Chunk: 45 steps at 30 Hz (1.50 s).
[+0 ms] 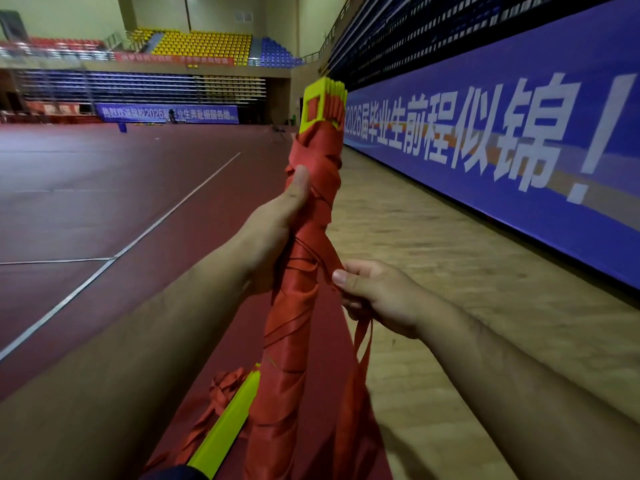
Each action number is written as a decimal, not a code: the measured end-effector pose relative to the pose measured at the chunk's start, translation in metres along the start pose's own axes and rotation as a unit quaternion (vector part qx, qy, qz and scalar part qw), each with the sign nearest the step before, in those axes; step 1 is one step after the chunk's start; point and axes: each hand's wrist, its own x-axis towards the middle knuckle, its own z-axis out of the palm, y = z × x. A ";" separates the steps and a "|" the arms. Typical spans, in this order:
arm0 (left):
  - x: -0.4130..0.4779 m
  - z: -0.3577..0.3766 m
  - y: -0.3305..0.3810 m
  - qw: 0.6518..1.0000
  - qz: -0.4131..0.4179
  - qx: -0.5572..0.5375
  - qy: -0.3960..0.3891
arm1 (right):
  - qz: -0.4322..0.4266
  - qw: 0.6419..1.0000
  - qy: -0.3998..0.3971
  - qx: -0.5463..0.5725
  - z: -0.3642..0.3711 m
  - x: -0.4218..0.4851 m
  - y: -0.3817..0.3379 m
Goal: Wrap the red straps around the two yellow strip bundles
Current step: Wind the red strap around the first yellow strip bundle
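Grip was taken mid-length on the upright yellow strip bundle (322, 98) by the left hand (273, 230). Its fingers were curled round the bundle and the thumb was pressed flat on the wound red straps (313, 216), probably so the turns were kept from slipping. A strap tail (363, 344) was pinched between thumb and fingers of the right hand (377, 299), just beside the bundle. It appeared to be held taut for the next turn, and the slack was left hanging below. The straps were seen as thin flat webbing, creased and overlapped diagonally. The strips looked like rigid, glossy plastic, stacked flat with square ends. The second bundle (228, 420) was left lying on the red mat (104, 202), bare along its visible length, with a strap heap (225, 386) beside it, judged not yet wrapped.
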 end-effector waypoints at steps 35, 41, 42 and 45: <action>0.021 -0.002 -0.045 0.998 -0.010 0.057 -0.025 | -0.011 0.970 0.063 -0.236 0.003 -0.018 0.036; 0.025 0.014 -0.057 0.996 -0.069 -0.046 -0.032 | -0.006 0.998 0.040 -0.055 -0.005 -0.021 0.066; 0.026 0.016 -0.061 0.995 -0.070 -0.065 -0.037 | 0.001 0.999 0.023 -0.031 -0.007 -0.022 0.070; 0.029 0.020 -0.073 0.986 -0.058 -0.134 -0.082 | 0.022 0.996 -0.056 0.062 -0.007 -0.025 0.084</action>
